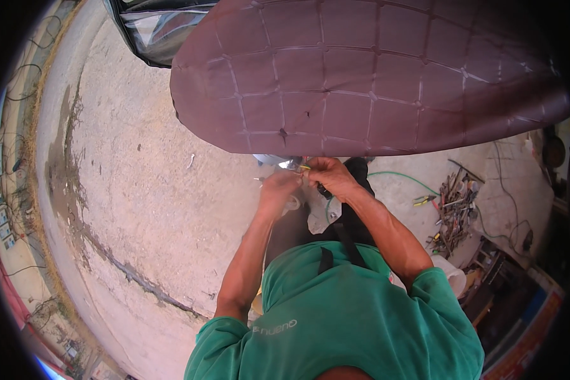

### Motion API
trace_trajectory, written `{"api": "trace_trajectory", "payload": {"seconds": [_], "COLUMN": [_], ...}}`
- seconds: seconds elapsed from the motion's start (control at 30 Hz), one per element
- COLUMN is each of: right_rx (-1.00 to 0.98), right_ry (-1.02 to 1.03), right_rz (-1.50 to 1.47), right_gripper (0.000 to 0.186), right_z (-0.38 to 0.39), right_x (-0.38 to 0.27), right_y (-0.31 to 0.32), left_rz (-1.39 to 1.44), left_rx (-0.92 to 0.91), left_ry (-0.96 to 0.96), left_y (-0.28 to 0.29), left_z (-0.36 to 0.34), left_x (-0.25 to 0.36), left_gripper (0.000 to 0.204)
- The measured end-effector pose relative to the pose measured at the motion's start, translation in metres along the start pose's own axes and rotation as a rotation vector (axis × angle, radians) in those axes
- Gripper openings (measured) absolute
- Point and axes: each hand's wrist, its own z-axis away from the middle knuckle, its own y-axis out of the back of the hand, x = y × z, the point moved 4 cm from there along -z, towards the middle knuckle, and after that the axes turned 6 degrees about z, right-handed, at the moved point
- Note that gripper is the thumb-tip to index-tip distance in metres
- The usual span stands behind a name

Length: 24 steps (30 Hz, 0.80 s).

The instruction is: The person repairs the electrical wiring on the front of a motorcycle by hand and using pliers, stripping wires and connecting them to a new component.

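Observation:
Beneath the edge of a large brown quilted padded seat [373, 76], my left hand [282, 189] and my right hand [331, 177] are close together at a shiny metal fitting [267, 159]. My right hand pinches a thin yellow piece [305, 167], which looks like a wire, with a dark object under its fingers. My left hand has its fingers curled at the same spot; what it holds is too small to make out. A grey metal plate [320, 218] with holes shows below my hands, near my dark trousers. The seat hides the top of the fitting.
Mixed tools [453, 209] and green-handled pliers [422, 200] lie on the concrete ground [139, 209] to the right, with a green hose [396, 176] and cables. A white bucket [449, 272] is by my right elbow. A dark-framed glazed body [152, 31] stands at the upper left.

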Motion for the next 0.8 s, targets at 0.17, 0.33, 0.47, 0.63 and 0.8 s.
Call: {"api": "trace_trajectory", "payload": {"seconds": [0.17, 0.33, 0.47, 0.63, 0.8], "right_rx": [-0.042, 0.021, 0.060, 0.061, 0.062], "right_ry": [0.034, 0.050, 0.100, 0.030, -0.002], "right_rz": [-0.020, -0.040, -0.011, -0.028, -0.056], "right_gripper": [0.008, 0.007, 0.006, 0.010, 0.012], "right_z": [-0.003, 0.001, -0.006, -0.003, -0.005], "right_x": [-0.005, -0.016, -0.002, -0.009, -0.005], "right_y": [0.001, -0.002, 0.004, -0.003, -0.002], "left_rz": [0.062, 0.073, 0.151, 0.134, 0.035], "left_rx": [-0.089, -0.099, -0.139, -0.103, -0.017], "left_ry": [-0.062, -0.036, -0.068, -0.100, -0.071], "left_y": [-0.003, 0.000, -0.001, -0.001, 0.003], "left_z": [-0.001, 0.001, 0.002, -0.001, -0.009], "left_x": [0.003, 0.004, 0.006, 0.002, -0.004], "left_gripper": [0.014, 0.018, 0.021, 0.017, 0.012]}}
